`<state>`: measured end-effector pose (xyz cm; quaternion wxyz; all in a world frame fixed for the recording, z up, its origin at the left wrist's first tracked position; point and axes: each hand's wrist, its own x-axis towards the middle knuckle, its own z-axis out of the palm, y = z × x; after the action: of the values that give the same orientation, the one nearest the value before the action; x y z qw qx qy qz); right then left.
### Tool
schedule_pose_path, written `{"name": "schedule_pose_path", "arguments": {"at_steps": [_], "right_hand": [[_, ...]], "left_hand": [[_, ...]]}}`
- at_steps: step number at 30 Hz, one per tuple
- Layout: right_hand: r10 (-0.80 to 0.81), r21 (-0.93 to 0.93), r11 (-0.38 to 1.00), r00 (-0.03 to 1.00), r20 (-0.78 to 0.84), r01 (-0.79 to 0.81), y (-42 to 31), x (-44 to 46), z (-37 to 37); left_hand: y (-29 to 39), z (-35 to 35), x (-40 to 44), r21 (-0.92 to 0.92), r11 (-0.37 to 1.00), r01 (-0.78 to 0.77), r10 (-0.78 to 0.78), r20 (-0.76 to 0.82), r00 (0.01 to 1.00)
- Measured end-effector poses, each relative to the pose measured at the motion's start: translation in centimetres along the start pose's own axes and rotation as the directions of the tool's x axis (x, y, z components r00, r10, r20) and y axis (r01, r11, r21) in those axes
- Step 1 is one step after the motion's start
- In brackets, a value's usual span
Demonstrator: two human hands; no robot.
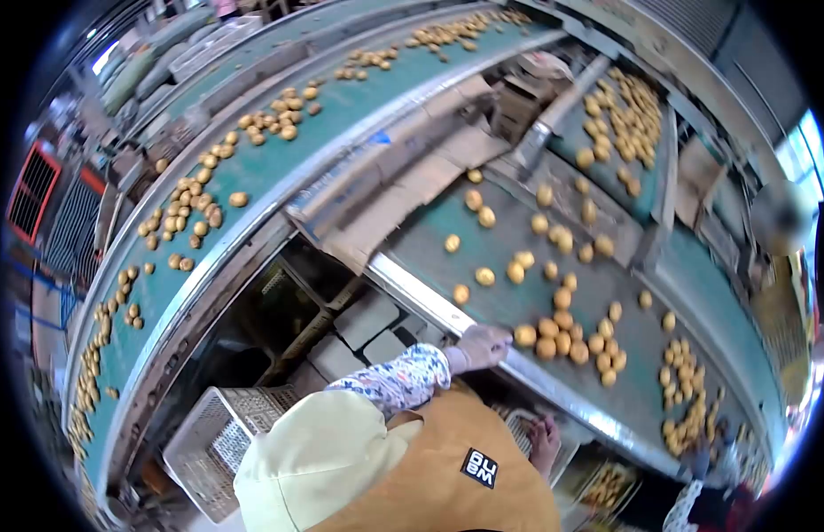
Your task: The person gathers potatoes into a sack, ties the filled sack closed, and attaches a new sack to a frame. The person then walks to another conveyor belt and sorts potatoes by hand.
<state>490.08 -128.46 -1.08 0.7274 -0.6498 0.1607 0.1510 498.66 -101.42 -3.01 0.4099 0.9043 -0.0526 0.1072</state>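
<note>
In the head view, seems partway along: some potatoes (578, 352) already in the low basket (633, 493) at lower right, many more loose on the near belt (421, 230), clustered just beyond the metal rail (412, 288), and strung along the far belt (288, 173). Left hand (483, 346) laid over the rail, just beside the cluster, with fingers close together; cannot tell whether gripping. Right hand (543, 439) below, near a pale crate (567, 448), with fingers partly curled; cannot tell if holding anything. Beneath the belts, at left, a slatted crate (252, 393), with contents too unclear to name.
</note>
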Motion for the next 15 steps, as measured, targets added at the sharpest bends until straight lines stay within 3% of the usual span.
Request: {"name": "schedule_pose_path", "arguments": {"at_steps": [2, 5, 7, 9, 10, 11, 13, 15], "right_hand": [[0.016, -0.037, 0.999, 0.998, 0.063, -0.014, -0.8, 1.1, 2.1], [0.077, -0.173, 0.984, 0.97, 0.233, -0.037, -0.5, 6.1, 2.3], [0.105, -0.282, 0.96, 0.933, 0.343, -0.004, -0.9, 9.3, 3.0], [0.101, -0.389, 0.921, 0.944, 0.316, 0.032, -2.0, 11.7, 3.8], [0.057, -0.403, 0.91, 0.932, 0.357, 0.099, -2.0, 13.6, 3.3], [-0.085, -0.589, 0.709, 0.877, 0.473, 0.387, -1.0, 17.1, 1.6], [-0.205, -0.483, 0.702, 0.798, 0.566, 0.523, 1.2, 27.5, -2.0], [-0.433, -0.573, 0.476, 0.745, 0.508, 0.668, -5.7, 24.7, 2.4]], "left_hand": [[-0.4, -0.4, -0.1, 0.002, 0.998, 0.06, -0.06, 0.045, 0.997], [-2.3, 0.3, -0.3, -0.068, 0.996, -0.064, 0.065, 0.013, 0.998], [-3.1, 0.0, 0.2, -0.149, 0.988, 0.027, -0.006, 0.141, 0.99], [-4.2, 0.5, 0.9, -0.227, 0.969, 0.095, -0.056, 0.172, 0.984], [-4.2, 0.7, 1.3, -0.242, 0.963, 0.117, -0.071, 0.188, 0.979], [-4.5, 0.6, 1.5, -0.257, 0.956, 0.141, -0.088, 0.204, 0.975], [-5.1, 0.3, 2.0, -0.253, 0.95, 0.182, -0.136, 0.189, 0.973], [-6.7, 2.6, 2.5, -0.372, 0.923, 0.097, -0.067, 0.094, 0.993]]}}
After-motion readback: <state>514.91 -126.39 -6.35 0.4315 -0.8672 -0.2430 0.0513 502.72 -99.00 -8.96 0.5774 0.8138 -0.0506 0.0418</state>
